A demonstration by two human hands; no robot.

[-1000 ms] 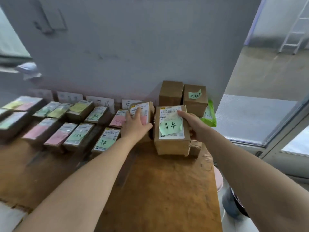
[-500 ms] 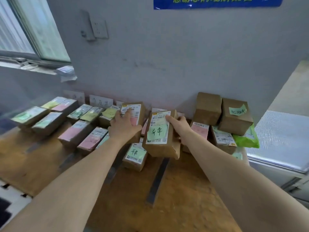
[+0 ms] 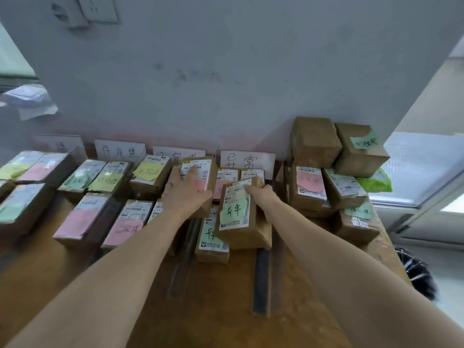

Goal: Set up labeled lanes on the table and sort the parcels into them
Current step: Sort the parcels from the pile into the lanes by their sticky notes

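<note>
Brown cardboard is held in both hands: the pink-note parcel (image 3: 198, 177) is clasped under the spread fingers of the left hand (image 3: 187, 197), while the green-note parcel (image 3: 236, 212), tilted, is pinched between thumb and curled fingers of the right hand (image 3: 263, 197). A white lane card (image 3: 247, 162) stands just beyond the fingertips.

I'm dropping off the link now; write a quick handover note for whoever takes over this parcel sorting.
Left hand holds a pink-note parcel over the middle lanes.
Right hand grips the green-note parcel above the lane under the 异常 sign.
Done: lane signs up, tape strips laid, many sorted parcels at left.
To do: set both down, then sort the pile at right.
</note>
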